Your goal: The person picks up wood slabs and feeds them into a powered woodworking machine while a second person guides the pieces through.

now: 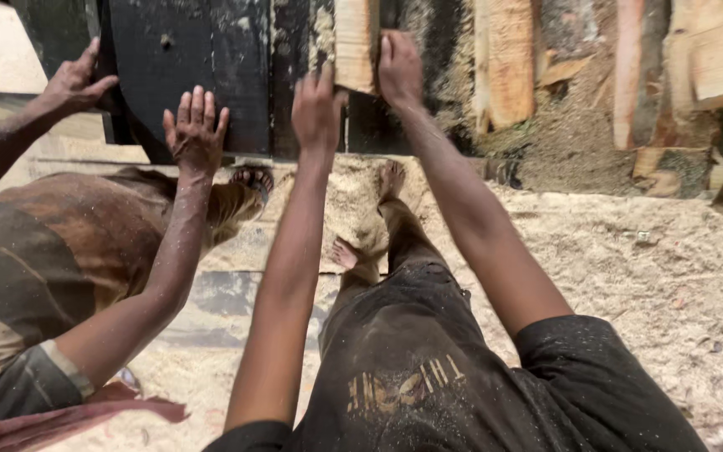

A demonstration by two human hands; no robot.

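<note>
Pale wood plank (354,46) (sawdust-flecked) held between left hand (316,109) and right hand (398,69)

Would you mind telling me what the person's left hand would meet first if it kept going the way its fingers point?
The left hand points up the frame along the pale wooden plank; next would probably be the sawdust-strewn dark table, though depth is unclear.

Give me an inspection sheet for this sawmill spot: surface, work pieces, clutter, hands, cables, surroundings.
Surface: dark bench, dusted with sawdust.
Job's things: pale wood plank lying on the bench.
Clutter: offcuts and sawdust over the ground.
Grippers: left hand and right hand pressed against the plank's two sides.
Cables: nothing seen.
Surroundings: a co-worker's hands flat on the bench; bare feet on sawdust.
</note>
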